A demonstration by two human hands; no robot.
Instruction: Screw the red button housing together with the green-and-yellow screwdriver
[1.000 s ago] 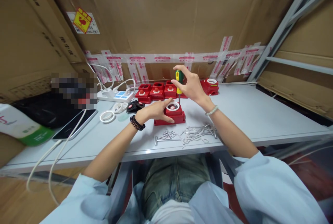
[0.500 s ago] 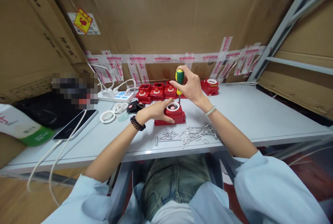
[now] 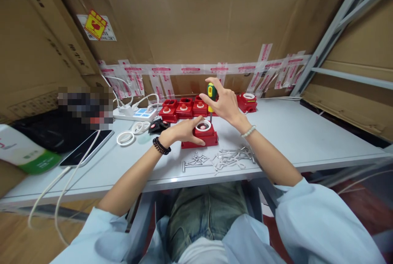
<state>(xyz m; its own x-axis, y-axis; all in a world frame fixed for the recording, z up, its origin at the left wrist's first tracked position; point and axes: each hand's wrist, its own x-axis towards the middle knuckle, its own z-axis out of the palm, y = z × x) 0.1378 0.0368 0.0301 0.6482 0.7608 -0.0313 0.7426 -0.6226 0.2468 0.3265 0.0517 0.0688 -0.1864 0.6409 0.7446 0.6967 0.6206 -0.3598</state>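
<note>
A red box with a white ring on top sits on the grey table in front of me. My left hand grips its left side, fingers wrapped round it. My right hand is closed round the handle of a green and yellow screwdriver, held upright with its tip down at the box's back right corner. A pile of screws lies just in front of the box.
A row of red boxes lines the back, with another red box to the right. A white power strip, white rings, a black part and a tablet with a cable lie at left. Cardboard walls the table's back.
My right hand's fingers have shifted round the screwdriver handle, as in turning it; the tool stays upright on the box. My left hand has not moved.
</note>
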